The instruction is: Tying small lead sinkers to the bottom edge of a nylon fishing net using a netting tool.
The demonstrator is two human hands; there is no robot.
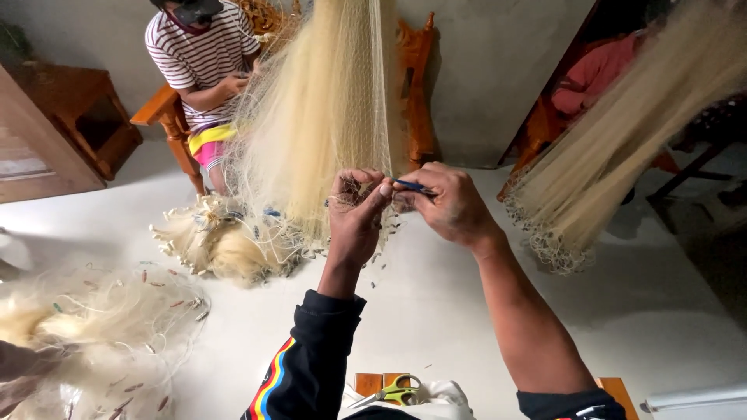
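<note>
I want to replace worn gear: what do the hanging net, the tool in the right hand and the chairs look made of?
Net: fine pale translucent line, likely nylon monofilament. Tool in the right hand: thin, blue, probably plastic. Chairs: orange-brown carved wood, glossy varnish.

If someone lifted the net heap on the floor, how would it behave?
The net heap would probably go floppy and drape, like the hanging net. It looks light for its bulk. Its loose strands and small floats would likely snag.
</note>
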